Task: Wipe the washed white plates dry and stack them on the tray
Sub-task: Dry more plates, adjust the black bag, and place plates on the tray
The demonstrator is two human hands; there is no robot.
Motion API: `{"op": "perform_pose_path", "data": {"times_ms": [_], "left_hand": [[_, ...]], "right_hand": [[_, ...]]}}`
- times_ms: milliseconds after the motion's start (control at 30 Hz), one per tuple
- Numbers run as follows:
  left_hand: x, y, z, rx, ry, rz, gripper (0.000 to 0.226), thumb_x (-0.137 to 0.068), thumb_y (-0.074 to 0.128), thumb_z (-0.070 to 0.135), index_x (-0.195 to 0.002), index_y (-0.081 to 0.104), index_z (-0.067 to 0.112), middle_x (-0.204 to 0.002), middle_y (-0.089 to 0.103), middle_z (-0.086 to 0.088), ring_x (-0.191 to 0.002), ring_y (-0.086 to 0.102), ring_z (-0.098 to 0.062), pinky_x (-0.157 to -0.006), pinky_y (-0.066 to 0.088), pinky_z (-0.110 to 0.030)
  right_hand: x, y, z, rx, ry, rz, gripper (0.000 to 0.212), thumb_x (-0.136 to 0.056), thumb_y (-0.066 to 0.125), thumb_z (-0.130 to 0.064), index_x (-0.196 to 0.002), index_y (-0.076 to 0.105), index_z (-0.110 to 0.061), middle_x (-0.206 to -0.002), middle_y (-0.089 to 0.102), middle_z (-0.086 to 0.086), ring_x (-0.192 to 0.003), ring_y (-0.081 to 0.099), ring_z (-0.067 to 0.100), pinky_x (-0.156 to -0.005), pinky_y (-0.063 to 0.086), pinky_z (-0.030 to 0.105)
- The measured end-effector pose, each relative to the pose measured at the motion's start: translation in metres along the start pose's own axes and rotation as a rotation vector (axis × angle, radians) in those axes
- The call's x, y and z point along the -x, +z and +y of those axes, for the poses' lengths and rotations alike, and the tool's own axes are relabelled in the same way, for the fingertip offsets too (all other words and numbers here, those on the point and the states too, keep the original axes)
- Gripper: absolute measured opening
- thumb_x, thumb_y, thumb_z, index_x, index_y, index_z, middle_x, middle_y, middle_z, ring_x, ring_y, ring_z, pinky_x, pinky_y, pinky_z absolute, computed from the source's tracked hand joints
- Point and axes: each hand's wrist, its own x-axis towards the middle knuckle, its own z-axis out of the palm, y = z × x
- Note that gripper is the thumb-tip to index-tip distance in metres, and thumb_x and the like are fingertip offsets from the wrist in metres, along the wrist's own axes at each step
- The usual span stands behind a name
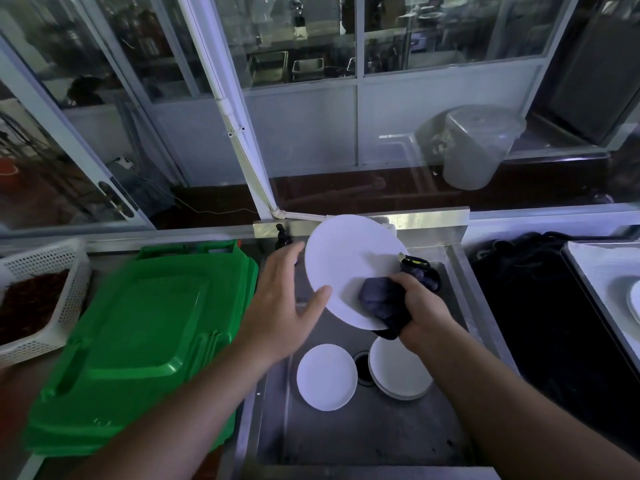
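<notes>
Gripping a dark cloth (379, 299), the right hand (420, 311) presses it against the lower face of a white plate (349, 261) held tilted above the steel sink (363, 431). The left hand (284, 303) steadies the plate's left rim, fingers spread and thumb on its face. Below, a single plate (326, 376) and a small stack (398, 372) lie in the sink. Green lids (138, 341) sit to the left.

Open sink floor (363, 427) near the front edge. Blocked farther back by 1 plate (326, 376) and a plate stack (398, 375). Hemmed left by green lids (138, 334).
</notes>
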Motion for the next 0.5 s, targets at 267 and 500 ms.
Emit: {"op": "perform_pose_path", "data": {"times_ms": [267, 500], "left_hand": [[-0.008, -0.002, -0.012, -0.644, 0.665, -0.342, 0.057, -0.083, 0.074, 0.022, -0.139, 0.064, 0.022, -0.147, 0.06, 0.005, -0.143, 0.048, -0.018, -0.126, 0.029, -0.043], [-0.01, -0.011, -0.008, -0.646, 0.835, -0.347, 0.044, -0.094, 0.045, 0.013, -0.127, 0.073, 0.019, -0.132, 0.071, 0.003, -0.125, 0.066, -0.019, -0.101, 0.057, -0.039]], "right_hand": [[-0.001, -0.003, 0.013, 0.068, 0.052, -0.026, 0.012, -0.093, 0.075, -0.015, -0.091, 0.066, -0.007, -0.056, 0.067, 0.008, -0.044, 0.066, 0.026, -0.052, 0.061, 0.043], [0.001, -0.013, 0.011, 0.101, 0.123, -0.117, 0.022, -0.09, 0.078, -0.021, -0.106, 0.074, -0.006, -0.093, 0.079, 0.017, -0.075, 0.076, 0.032, -0.064, 0.063, 0.041]]}}
